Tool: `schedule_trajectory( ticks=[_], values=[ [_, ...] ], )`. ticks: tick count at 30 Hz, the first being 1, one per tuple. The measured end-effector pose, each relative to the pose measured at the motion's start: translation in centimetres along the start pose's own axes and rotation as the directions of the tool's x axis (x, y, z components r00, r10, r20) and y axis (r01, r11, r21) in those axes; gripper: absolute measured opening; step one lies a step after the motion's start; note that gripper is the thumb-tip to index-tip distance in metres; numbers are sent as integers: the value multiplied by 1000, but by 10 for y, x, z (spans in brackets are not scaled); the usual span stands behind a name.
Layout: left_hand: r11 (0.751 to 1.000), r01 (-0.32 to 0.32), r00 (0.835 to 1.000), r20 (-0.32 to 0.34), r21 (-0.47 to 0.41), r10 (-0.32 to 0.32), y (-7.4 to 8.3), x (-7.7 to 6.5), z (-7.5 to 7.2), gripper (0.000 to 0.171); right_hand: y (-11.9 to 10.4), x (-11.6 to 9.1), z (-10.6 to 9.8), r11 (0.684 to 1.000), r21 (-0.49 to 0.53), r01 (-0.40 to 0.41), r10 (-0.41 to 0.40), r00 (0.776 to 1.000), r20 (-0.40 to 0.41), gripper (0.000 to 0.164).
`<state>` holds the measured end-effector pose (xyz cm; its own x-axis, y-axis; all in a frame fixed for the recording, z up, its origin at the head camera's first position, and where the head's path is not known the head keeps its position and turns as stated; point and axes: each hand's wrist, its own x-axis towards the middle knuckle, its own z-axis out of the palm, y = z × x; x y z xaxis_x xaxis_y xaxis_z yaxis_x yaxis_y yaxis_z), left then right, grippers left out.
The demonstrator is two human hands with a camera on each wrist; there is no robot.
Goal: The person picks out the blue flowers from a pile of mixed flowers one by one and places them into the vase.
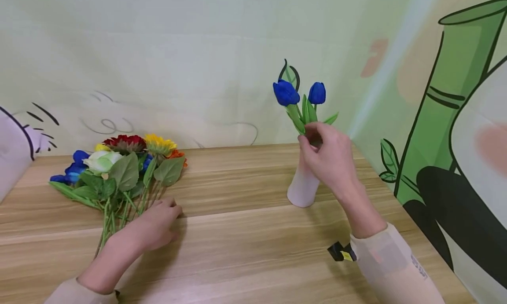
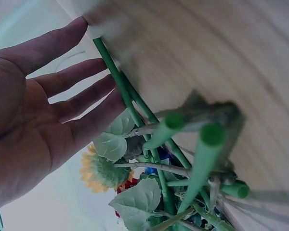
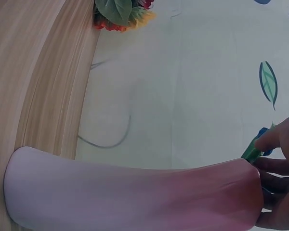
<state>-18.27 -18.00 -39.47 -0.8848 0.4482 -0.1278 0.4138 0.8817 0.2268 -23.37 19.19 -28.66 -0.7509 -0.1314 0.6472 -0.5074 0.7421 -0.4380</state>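
At the mouth of the pale pinkish-white vase [image 1: 303, 187], my right hand [image 1: 334, 156] pinches the green lower part of a blue tulip [image 1: 286, 93]. A second blue tulip [image 1: 317, 93] rises beside it from the vase. The vase stands upright, and in the right wrist view its rim lies against my fingers. My left hand [image 1: 154, 225] rests by the stems of a flower bunch lying on the table. Its fingers are loosely extended in the left wrist view, touching or just beside a green stem [image 2: 114, 72]; whether they touch cannot be told.
The bunch holds a white rose [image 1: 103, 161], a yellow sunflower [image 1: 159, 144], a dark red flower [image 1: 125, 143] and blue flowers [image 1: 75, 168]. A small black object with a yellow label [image 1: 336, 251] shows by my right sleeve. A printed backdrop [image 1: 206, 75] borders the wooden table [image 1: 237, 251].
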Motion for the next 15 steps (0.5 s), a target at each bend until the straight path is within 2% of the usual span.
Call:
schedule_trajectory(
  ticks=[4, 8, 15],
  values=[
    [1000, -19, 1000, -10, -5, 19, -1, 0, 1, 42, -2, 0, 1, 999, 24, 22, -21, 999, -26, 22],
    [999, -29, 1000, -12, -34, 29, -2, -1, 1, 41, -2, 0, 1, 998, 9, 64, -64, 996, -54, 16],
    [997, -55, 998, -44, -61, 52, -5, -2, 3, 36, 0, -1, 1, 998, -38, 52, -54, 997, -63, 10]
  ],
)
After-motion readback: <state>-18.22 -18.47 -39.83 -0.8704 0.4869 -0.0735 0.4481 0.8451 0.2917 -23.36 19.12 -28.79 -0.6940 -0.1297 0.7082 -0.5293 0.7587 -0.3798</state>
